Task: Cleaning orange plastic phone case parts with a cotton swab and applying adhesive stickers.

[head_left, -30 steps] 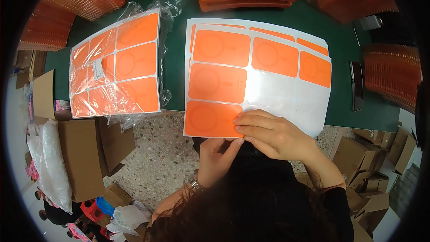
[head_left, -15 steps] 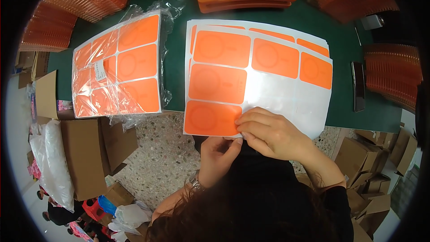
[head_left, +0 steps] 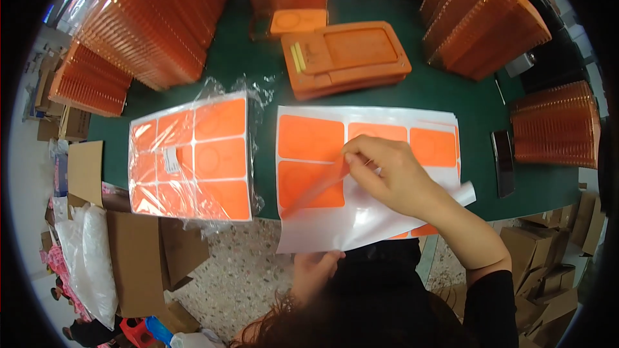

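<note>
A sheet of orange stickers (head_left: pixel 311 136) lies on a stack at the table's front, its white backing bare along the bottom and lower right. My right hand (head_left: pixel 390 177) is over the middle of it, thumb and fingers pinching one corner of a peeled orange sticker (head_left: pixel 316 188). That sticker is blurred and slants down to the left across the sheet. Just below the sheet's front edge is my left hand (head_left: pixel 314 274), blurred, with its fingers bent and partly hidden; whether it grips the sheet does not show.
Left of the sheet lies a plastic-wrapped pack of orange stickers (head_left: pixel 221 160). Orange trays (head_left: pixel 348 58) sit behind it, with tall stacks of clear orange pieces (head_left: pixel 161 26) around the table. A phone (head_left: pixel 503 163) lies at right; cardboard boxes (head_left: pixel 135 264) stand on the floor.
The lower-left sticker has come off its backing and moved up with my right hand. My left hand is lower, below the sheet's edge. The view has shifted, showing more of the table's back.
</note>
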The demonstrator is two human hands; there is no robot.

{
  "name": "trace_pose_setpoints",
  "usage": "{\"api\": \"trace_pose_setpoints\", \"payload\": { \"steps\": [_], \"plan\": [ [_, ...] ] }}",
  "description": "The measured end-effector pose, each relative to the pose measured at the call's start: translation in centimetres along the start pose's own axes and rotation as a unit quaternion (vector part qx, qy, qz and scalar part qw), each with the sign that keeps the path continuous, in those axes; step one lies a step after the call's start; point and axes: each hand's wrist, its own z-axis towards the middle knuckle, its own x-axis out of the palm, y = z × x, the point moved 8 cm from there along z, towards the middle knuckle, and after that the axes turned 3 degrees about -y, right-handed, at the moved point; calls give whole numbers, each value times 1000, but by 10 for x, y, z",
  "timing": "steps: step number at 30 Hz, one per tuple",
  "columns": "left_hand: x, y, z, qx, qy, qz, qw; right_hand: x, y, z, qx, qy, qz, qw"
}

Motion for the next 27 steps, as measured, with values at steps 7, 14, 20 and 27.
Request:
{"api": "trace_pose_setpoints", "payload": {
  "steps": [7,14,20,27],
  "plan": [
    [-17,23,0,-112,80,161,977,-115,-38,97,63,-101,42,992],
    [-44,-76,-10,-54,205,311,926,-170,-94,166,48,-106,-84,990],
    [-76,-238,59,192,-51,368,908,-147,-93,160,-11,-97,-192,976],
    [-36,-342,174,493,-86,500,707,-142,-72,161,-46,-81,-312,945]
  ]
}}
